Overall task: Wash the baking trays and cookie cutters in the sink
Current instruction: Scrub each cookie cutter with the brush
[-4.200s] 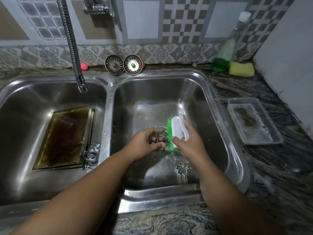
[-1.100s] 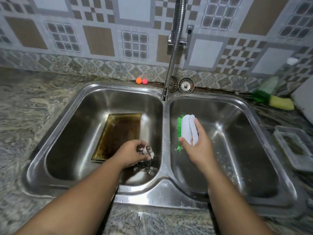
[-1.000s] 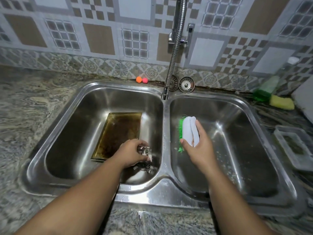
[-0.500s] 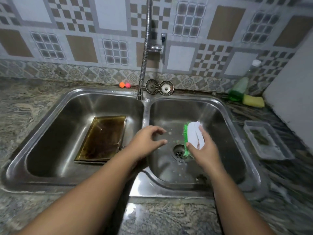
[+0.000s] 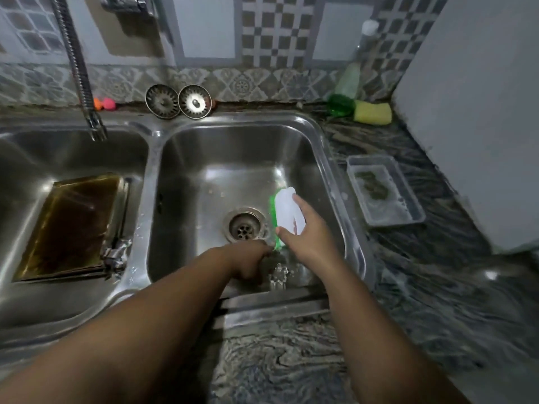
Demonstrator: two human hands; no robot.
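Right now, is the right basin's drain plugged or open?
Open: the drain shows bare holes, nothing seated in it; the strainer baskets lean against the back wall.

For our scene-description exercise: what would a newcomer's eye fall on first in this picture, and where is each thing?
The green-and-white scrub brush stands out first, gripped by the right hand over the right basin, near the drain. Next is the brown-stained baking tray lying in the left basin. The left hand reaches low beside a cookie cutter near the right basin's front wall.
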